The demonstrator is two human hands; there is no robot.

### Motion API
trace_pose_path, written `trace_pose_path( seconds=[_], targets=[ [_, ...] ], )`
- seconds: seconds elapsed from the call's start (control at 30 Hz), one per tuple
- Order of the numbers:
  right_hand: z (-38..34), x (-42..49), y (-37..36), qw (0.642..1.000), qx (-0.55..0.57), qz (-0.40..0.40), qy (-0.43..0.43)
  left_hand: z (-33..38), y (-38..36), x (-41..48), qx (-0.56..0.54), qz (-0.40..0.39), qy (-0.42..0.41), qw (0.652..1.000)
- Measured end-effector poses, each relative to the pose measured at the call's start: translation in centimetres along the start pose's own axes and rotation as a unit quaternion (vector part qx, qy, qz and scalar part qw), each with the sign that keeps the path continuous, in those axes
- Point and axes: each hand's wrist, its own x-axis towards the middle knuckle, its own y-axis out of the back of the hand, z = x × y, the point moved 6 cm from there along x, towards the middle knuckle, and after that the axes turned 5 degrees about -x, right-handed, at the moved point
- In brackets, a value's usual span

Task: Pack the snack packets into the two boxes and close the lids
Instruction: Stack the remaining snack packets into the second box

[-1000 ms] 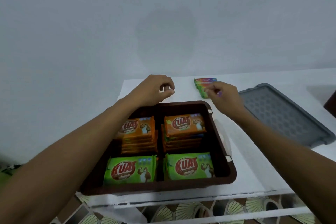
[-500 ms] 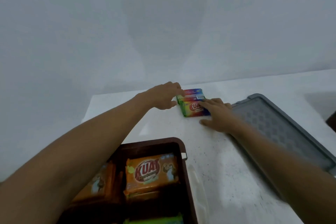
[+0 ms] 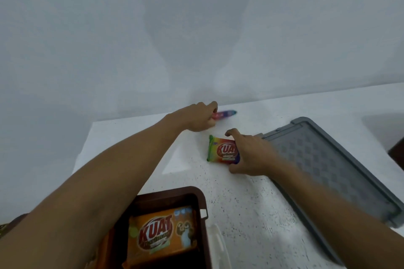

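My left hand [image 3: 200, 119] is closed on one end of a rainbow snack packet [image 3: 226, 114] at the table's far edge, near the wall. My right hand [image 3: 249, 153] grips a second rainbow "KUAT" packet [image 3: 220, 149] from its right side, flat on the white table [image 3: 240, 203]. A brown box [image 3: 202, 201] stands open at the bottom, with an orange KUAT packet [image 3: 161, 232] on top of a stack inside; my left forearm hides the box's left part.
A grey lid [image 3: 328, 159] lies flat on the table to the right, next to my right forearm. A clear plastic piece [image 3: 216, 244] lies beside the brown box's right wall. A plain wall rises behind the table.
The stack of rainbow packets has been split: my left hand took one toward the wall, my right hand drew the other nearer. The view has tilted up, showing less of the brown box.
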Motion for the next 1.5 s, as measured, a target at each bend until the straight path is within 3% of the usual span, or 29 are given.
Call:
trace_pose_path(
  seconds=[0.23,0.33,0.53,0.77,0.9,1.07,1.2,1.37,1.5],
  targets=[
    [-0.2,-1.3,1.1,0.995,0.093,0.030,-0.016,-3.8,2.4,-6.0,-0.253,0.020,0.098,0.962],
    [-1.4,-2.1,2.0,0.989,0.134,0.057,-0.018,-4.4,4.2,-9.7,-0.326,0.056,0.102,0.938],
    [-5.3,-5.2,5.3,0.968,0.197,0.152,-0.019,-5.2,7.6,-18.2,-0.368,0.143,0.088,0.915],
    [-10.5,-10.4,8.3,0.917,0.324,0.233,-0.008,-4.3,9.0,-28.9,-0.366,0.216,0.038,0.904],
    [-13.1,-12.6,8.3,0.928,0.297,0.222,0.022,-3.7,8.1,-33.2,-0.345,0.182,0.024,0.920],
    [-15.7,-14.7,7.1,0.965,0.209,0.150,0.057,-3.4,5.6,-36.5,-0.290,0.077,0.041,0.953],
    [-17.8,-16.0,6.0,0.986,0.089,0.100,0.099,-2.5,3.9,-38.2,-0.285,0.020,0.034,0.958],
    [-20.0,-16.9,4.9,0.989,0.029,0.053,0.137,-0.9,0.6,-39.1,-0.215,-0.099,0.000,0.972],
    [-21.3,-17.5,3.2,0.986,-0.016,-0.013,0.164,-0.4,-1.8,-39.4,-0.163,-0.136,-0.010,0.977]
  ],
)
